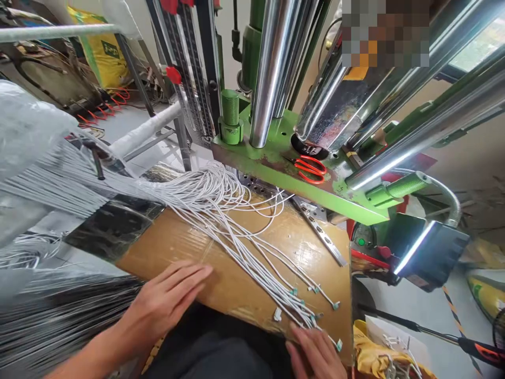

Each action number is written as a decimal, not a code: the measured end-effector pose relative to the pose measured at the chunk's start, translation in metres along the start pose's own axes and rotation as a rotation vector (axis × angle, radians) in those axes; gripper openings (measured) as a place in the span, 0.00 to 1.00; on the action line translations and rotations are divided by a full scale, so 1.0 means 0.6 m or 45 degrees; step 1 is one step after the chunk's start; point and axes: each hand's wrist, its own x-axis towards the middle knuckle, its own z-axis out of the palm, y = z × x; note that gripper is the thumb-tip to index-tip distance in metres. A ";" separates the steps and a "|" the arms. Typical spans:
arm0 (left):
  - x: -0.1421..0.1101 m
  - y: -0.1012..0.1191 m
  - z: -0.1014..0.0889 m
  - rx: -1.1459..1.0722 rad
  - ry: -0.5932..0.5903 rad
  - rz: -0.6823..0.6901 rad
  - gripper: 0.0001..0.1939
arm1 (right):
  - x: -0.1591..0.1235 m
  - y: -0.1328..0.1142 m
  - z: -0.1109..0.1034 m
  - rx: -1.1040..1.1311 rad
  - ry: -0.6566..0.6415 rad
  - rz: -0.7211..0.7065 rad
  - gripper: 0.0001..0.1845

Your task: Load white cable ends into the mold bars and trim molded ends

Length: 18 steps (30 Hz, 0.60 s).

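Observation:
My left hand [173, 295] lies near the front edge of a brown cardboard sheet [169, 242], fingers stretched out and holding nothing. At the lower right, my right hand [315, 352] is partly cut off by the frame. Its fingertips touch or lie just beside the ends of a bundle of white cables [252, 258]; thumb and fingers look apart, with nothing visibly gripped. Small teal-and-white tips [335, 305] show at several cable ends. A small white piece [278, 314] lies left of the bundle. Behind, the cables form a looped heap [213, 184].
A green machine plate [268, 179] with steel columns [268, 73] stands behind the cardboard, carrying red-handled scissors [311, 168]. A metal strip with holes [319, 229] lies at the right. A lit black lamp [430, 252] stands beyond. Plastic-covered cable bundles [51, 173] hang at left.

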 end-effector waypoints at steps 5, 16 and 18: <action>0.180 0.018 0.019 0.415 -0.314 0.630 0.14 | 0.123 -0.009 0.000 -0.649 0.046 -0.668 0.24; 0.256 0.040 0.032 -0.142 -0.587 0.156 0.11 | 0.100 0.013 -0.068 -0.413 0.377 -0.477 0.15; 0.266 0.043 0.035 -0.043 -0.610 0.183 0.13 | 0.097 0.000 -0.048 -0.345 0.353 -0.439 0.14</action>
